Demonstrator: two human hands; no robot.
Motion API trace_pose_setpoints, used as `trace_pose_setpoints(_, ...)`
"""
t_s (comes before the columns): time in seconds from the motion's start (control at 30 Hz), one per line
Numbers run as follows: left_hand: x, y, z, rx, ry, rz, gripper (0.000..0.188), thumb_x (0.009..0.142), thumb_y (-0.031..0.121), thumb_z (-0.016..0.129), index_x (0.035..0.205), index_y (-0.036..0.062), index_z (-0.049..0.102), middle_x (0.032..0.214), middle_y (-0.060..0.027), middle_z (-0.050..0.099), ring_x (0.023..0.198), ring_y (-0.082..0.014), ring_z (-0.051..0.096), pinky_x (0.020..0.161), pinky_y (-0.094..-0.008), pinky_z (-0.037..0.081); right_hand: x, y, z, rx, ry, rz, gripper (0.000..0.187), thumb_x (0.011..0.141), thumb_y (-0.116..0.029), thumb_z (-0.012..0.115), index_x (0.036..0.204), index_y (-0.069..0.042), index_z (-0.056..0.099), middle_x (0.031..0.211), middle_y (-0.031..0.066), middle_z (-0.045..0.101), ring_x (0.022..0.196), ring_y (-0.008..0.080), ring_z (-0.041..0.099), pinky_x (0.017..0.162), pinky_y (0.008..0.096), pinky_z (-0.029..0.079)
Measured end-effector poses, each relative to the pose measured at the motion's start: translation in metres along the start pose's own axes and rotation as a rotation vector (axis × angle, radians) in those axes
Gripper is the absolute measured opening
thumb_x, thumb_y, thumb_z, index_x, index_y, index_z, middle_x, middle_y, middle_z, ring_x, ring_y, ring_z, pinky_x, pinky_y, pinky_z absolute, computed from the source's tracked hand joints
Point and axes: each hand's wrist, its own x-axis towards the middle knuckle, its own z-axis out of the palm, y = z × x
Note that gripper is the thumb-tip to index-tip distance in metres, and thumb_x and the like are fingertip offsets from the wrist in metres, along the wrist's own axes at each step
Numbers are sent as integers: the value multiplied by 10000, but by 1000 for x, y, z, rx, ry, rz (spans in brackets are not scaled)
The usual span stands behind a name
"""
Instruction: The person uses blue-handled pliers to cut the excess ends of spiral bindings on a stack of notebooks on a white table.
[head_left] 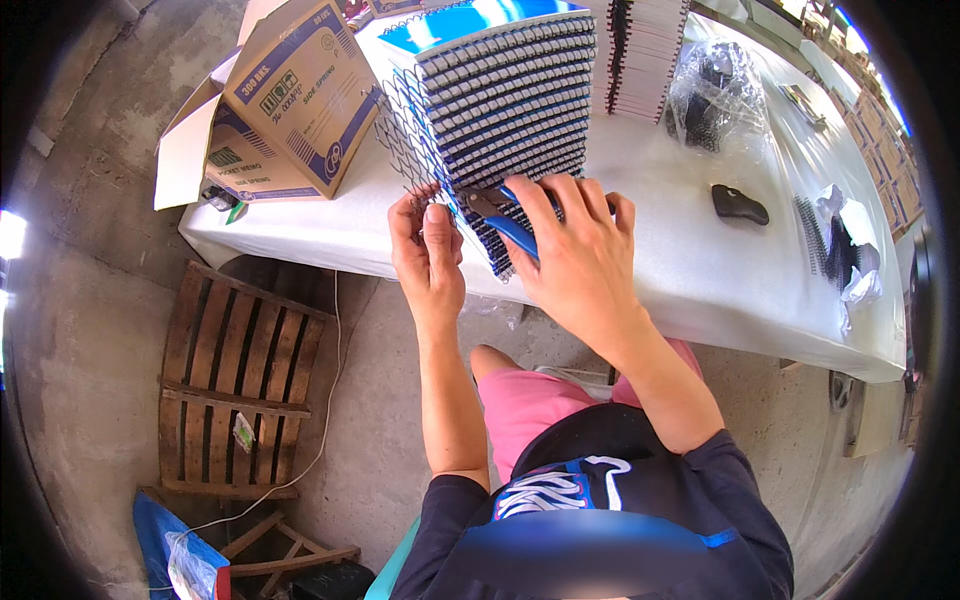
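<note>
Pliers (518,236) — in right hand (585,255) | left hand (432,250) — beside spiral-notebook stack (510,110)

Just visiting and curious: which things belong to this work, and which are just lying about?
In use:
- blue-handled cutters, in the right hand
- stacked spiral-bound notebooks
- protruding wire coils, by the left hand

Seemingly lying about:
- slatted wooden pallet
- small black object on the table
- open cardboard box, use unclear

Open cardboard carton (296,118): we record blue lettering and numerals, boxed handling pictograms, a round emblem; dark short-sleeved shirt (655,482): we record a white-and-blue chest print, illegible to us.
</note>
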Motion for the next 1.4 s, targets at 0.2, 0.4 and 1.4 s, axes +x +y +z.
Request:
trace_pose_setpoints(0.2,-1,-3,1,36,7,30,224,1004,249,480,1106,51,504,732,44,451,514,-2,329,439,-163,226,1,-4,2,-24,13,-16,422,675,-210,731,1064,-159,576,886,0,546,827,204,530,645,412,382)
trace_pose_setpoints(0.4,-3,-6,15,-100,137,2,224,998,279,490,1034,58,506,720,36,442,517,-16,332,438,-164,233,1,6,9,85,-139,18,368,674,-155,709,1015,-133,572,854,42,586,771,233,607,584,397,462)
trace_pose_setpoints(1.4,15,26,10,-290,194,-172,167,890,126,667,1003,5,649,870,-31,645,512,14,388,405,-143,271,9,-4,-3,-21,-6,-20,409,671,-174,717,1059,-154,590,876,5,550,844,199,556,669,395,387)
